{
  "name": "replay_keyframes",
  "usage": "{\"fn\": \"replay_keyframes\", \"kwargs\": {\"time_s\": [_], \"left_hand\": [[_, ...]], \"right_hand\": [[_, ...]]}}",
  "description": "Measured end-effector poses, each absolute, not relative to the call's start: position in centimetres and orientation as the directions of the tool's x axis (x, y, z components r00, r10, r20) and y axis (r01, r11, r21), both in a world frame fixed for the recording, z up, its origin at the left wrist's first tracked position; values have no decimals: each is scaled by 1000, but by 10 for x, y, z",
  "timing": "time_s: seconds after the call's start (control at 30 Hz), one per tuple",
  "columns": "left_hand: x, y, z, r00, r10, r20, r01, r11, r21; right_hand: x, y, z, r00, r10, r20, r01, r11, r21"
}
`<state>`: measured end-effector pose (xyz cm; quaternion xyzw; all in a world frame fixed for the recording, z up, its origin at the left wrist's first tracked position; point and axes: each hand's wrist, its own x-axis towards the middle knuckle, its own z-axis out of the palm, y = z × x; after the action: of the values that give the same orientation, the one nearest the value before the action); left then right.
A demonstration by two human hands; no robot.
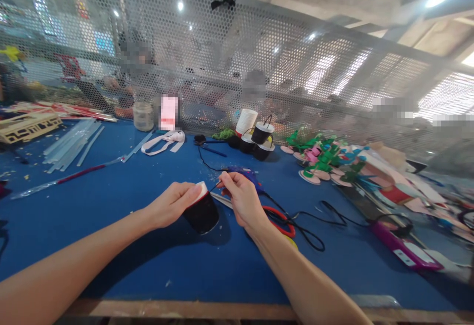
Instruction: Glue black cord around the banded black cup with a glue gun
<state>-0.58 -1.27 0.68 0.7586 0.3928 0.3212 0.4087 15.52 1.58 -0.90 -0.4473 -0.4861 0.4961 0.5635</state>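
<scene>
In the head view my left hand [177,201] is closed around the rim of a small black cup [202,215] with a white top and a red line below it. The cup hangs tilted over the blue table. Close to its right side, the fingers of my right hand [239,194] pinch a thin black cord [215,185] that runs toward the cup's rim. Whether the cord's end is attached there, I cannot make out. Scissors with red handles [285,222] lie under and beside my right hand, and a blue glue gun [246,173] rests just behind it.
Several black cups [262,133] and a white cup stack [246,120] stand at the back by the perforated metal screen [207,33]. Glue sticks [72,142] and a jar [142,116] are on the left. Green figures [326,159] and a purple power strip [405,251] lie right.
</scene>
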Motion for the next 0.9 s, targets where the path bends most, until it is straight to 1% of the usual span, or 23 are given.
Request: {"fn": "replay_keyframes", "kwargs": {"time_s": [0.13,0.37,0.6,0.9], "left_hand": [[-6,-15,8,509,833,217,330,-422,845],[-8,-18,5,502,803,322,290,-506,812],[-8,-17,5,507,797,329,285,-515,808],[-6,-20,11,523,764,378,340,-594,729]], "right_hand": [[152,12,-7,23,995,101,-98,102,-990],[149,10,-8,-27,994,103,-41,102,-994],[148,8,-10,-55,994,90,-22,89,-996],[142,4,-12,-127,989,75,40,80,-996]]}}
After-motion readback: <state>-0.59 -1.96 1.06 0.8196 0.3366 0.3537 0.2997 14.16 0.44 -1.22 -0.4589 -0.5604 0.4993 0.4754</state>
